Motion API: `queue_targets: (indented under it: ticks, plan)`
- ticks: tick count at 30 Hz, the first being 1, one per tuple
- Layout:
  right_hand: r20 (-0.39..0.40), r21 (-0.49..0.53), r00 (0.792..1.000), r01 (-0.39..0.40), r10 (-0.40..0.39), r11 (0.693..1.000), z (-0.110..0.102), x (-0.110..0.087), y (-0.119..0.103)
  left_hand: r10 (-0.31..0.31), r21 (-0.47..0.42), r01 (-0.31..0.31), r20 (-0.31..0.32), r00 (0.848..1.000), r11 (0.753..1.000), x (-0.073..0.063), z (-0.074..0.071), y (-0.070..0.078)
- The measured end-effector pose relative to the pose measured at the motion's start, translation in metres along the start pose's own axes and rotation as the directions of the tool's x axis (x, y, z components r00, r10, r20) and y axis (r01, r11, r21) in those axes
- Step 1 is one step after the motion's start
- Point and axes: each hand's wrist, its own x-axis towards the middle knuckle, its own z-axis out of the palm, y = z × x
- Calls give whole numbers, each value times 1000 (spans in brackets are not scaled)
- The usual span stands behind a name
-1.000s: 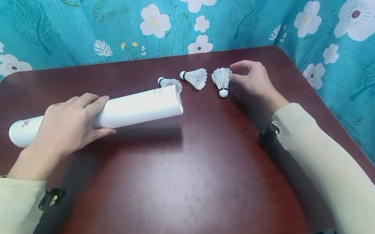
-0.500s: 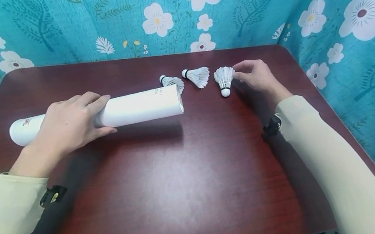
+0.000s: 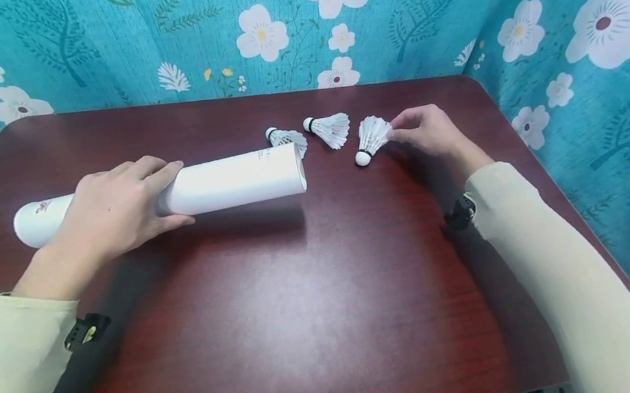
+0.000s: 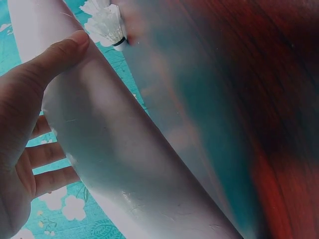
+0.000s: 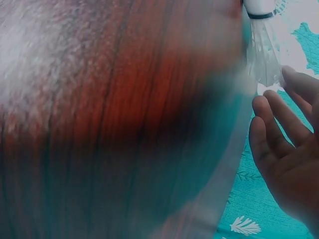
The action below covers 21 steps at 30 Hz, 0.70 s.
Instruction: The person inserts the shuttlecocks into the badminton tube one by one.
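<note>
A white shuttlecock tube (image 3: 231,181) lies sideways under my left hand (image 3: 113,209), which grips it around the middle. In the left wrist view the thumb lies across the tube (image 4: 114,134) and the other fingers reach round its far side. To the right, my right hand (image 3: 430,134) pinches the feather skirt of a white shuttlecock (image 3: 372,137) between thumb and finger, its cork pointing to the front left. Two more shuttlecocks lie behind: one (image 3: 330,130) whole in view, the other (image 3: 287,140) partly hidden by the tube's open right end.
The dark red-brown wooden table (image 3: 284,313) has rounded corners and reflects light at its middle. A turquoise flowered curtain (image 3: 187,30) hangs along the back and right edges. Dark straps (image 3: 460,212) sit on both wrists.
The shuttlecock at my right hand has turned, its cork swinging leftward from pointing straight to the front. My left hand and the tube have stayed in place.
</note>
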Motion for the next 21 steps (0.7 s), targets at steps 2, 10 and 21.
queue_targets:
  ticks: [2,10,21]
  plan:
    - [6,19,1000,-1,1,1000,-2,-3,1,-5,0,5,9,1000,1000,-1,0,1]
    - [38,114,999,22,-27,993,-5,-19,6,8,4,-8,-23,1000,1000,-2,1,-1]
    - [-59,363,996,81,-64,928,2,-41,-11,9,3,-9,-12,1000,1000,-1,3,-2]
